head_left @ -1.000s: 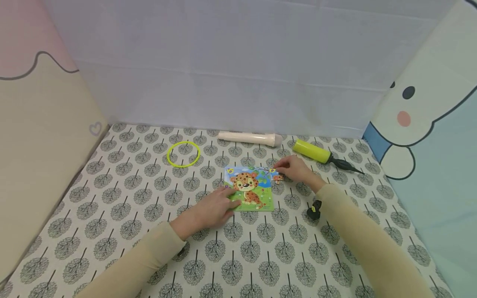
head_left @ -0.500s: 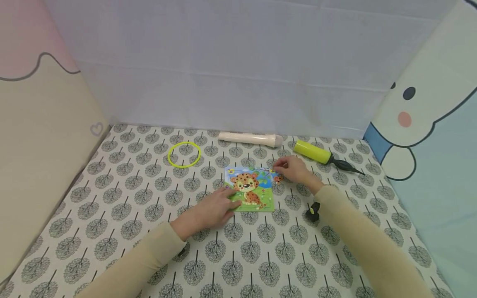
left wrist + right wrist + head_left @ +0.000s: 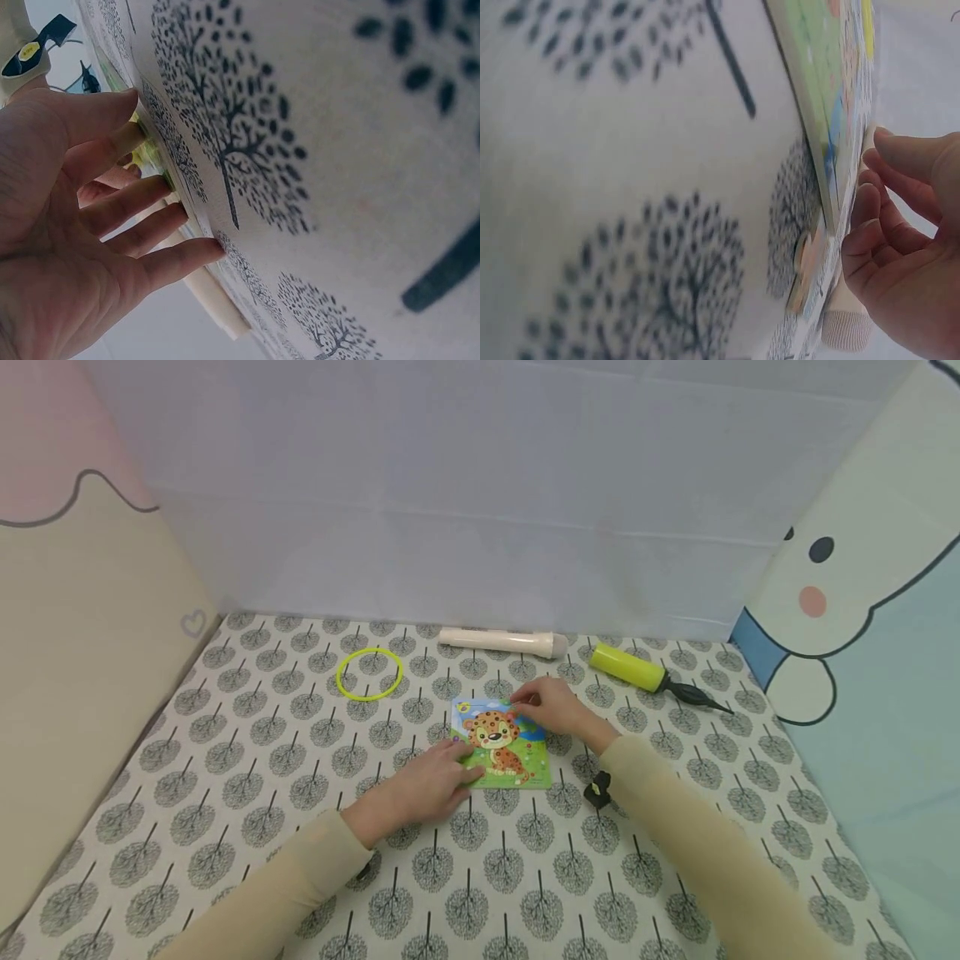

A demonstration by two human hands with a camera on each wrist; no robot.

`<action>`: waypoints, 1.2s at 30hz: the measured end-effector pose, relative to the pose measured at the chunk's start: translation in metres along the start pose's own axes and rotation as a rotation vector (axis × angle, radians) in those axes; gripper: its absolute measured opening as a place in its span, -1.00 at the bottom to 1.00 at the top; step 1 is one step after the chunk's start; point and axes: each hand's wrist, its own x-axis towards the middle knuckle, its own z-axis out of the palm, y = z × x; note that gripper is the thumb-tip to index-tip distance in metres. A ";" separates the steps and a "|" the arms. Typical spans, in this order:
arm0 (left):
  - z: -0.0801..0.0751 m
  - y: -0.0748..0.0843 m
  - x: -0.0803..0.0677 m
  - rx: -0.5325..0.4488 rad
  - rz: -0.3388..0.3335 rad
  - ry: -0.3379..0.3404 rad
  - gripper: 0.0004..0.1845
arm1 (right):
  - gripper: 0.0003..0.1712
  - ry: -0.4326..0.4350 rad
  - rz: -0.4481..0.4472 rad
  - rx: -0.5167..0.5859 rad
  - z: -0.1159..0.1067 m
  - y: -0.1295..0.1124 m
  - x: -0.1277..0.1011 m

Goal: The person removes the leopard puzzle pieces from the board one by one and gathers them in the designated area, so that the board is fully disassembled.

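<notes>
I see the leopard jigsaw puzzle [image 3: 501, 745] lying flat on the tree-print tablecloth [image 3: 262, 777], mid-table. My left hand [image 3: 431, 785] rests with straight fingers on its near-left corner, gripping nothing. My right hand [image 3: 551, 708] sits at the far-right edge — fingers curled, seemingly pinching a piece, though I cannot tell for sure. The right hand is nearer that gap.

The puzzle board [image 3: 501, 743] lies mid-tabletop [image 3: 262, 793]. The ring [image 3: 369, 672] sits at its ten o'clock. The tube [image 3: 502, 642] is at twelve, the pump [image 3: 628, 665] at two.
</notes>
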 end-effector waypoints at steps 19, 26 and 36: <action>0.000 -0.002 0.000 0.014 0.034 0.021 -0.57 | -0.62 -0.088 -0.098 -0.064 0.017 -0.017 0.016; 0.000 -0.001 0.000 0.020 0.033 0.012 -0.56 | -0.65 -0.093 -0.141 -0.074 0.018 -0.019 0.016; 0.001 -0.002 -0.001 0.041 0.042 0.018 -0.56 | -0.76 -0.080 -0.024 0.031 0.021 -0.022 0.017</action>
